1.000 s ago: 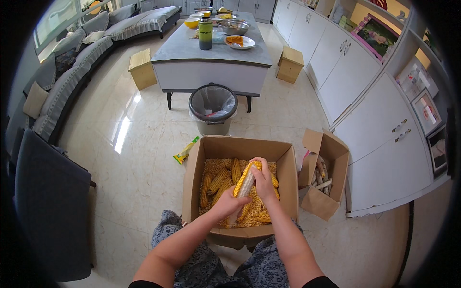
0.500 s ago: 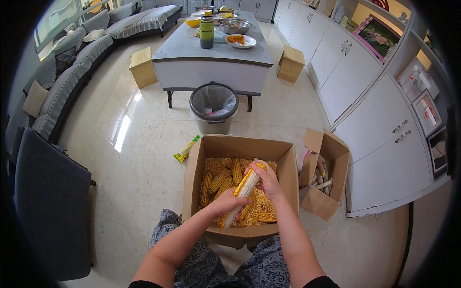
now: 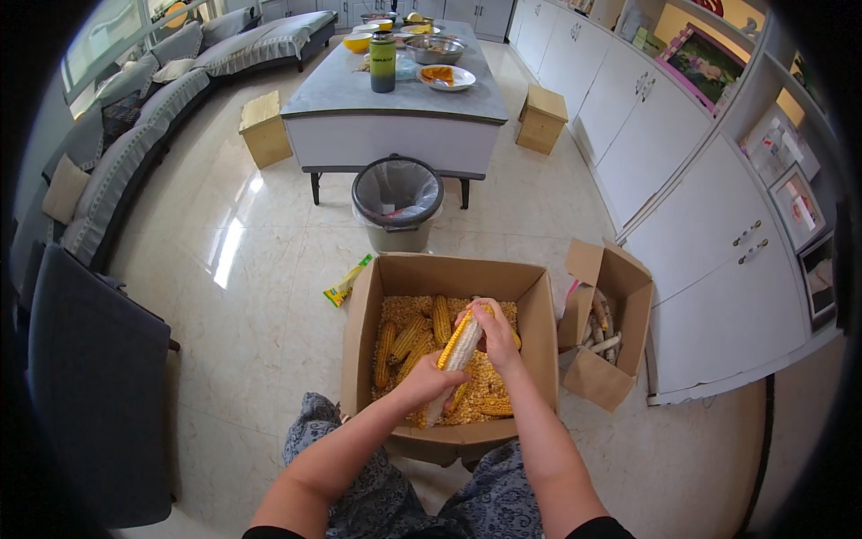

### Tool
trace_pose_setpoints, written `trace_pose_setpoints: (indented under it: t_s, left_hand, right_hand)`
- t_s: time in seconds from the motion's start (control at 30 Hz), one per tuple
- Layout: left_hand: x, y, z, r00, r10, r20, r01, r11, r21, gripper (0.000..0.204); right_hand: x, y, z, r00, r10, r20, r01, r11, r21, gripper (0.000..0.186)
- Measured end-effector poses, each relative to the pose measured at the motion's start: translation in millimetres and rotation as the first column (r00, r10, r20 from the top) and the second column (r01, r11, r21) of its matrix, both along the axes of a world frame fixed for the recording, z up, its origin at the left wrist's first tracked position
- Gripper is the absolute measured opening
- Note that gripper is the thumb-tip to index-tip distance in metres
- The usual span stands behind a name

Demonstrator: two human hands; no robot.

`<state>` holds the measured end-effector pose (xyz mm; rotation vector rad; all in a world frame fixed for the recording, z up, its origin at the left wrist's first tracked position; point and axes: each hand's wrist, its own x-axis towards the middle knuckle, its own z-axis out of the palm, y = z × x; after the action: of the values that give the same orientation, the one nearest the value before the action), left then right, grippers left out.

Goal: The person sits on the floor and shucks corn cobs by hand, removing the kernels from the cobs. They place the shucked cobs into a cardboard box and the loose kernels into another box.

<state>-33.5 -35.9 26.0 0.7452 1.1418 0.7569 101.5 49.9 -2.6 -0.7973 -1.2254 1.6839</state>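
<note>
gripping one corn cob (image 3: 456,352) over the cardboard box (image 3: 536,310), left hand (image 3: 429,386) and right hand (image 3: 492,331) both clamped around it

Yellow-and-white corn cob (image 3: 456,352), brown cardboard box (image 3: 537,314), grey bin (image 3: 397,202), grey patterned trousers (image 3: 395,499).

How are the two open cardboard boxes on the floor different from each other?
The large cardboard box in front of the person stands upright, holding yellow corn cobs and loose kernels; the small cardboard box to its right leans tilted and holds pale bare cobs. Both hands work a cob over the large box; none touches the small one. Both are brown with open flaps.
</note>
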Motion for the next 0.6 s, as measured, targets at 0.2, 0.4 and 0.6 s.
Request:
trace_pose_setpoints:
  t_s: [0.2,0.4,0.6]
  left_hand:
    - [-5.4,1.2,3.0,0.987,0.0,0.162,0.017,0.994,-0.107,0.026]
    - [-11.4,4.9,1.5,0.956,-0.089,0.28,0.13,0.983,-0.132,0.025]
    - [-11.8,3.8,3.0,0.976,-0.122,0.179,0.145,0.982,-0.121,0.027]
  right_hand:
    - [-2.8,-9.1,20.7,0.999,-0.015,0.043,0.017,0.999,-0.05,0.027]
    - [10.6,0.4,32.8,0.978,0.152,-0.14,-0.179,0.963,-0.202,0.022]
    - [4.9,-2.9,23.5,0.998,0.065,-0.007,-0.065,0.995,-0.082,0.024]
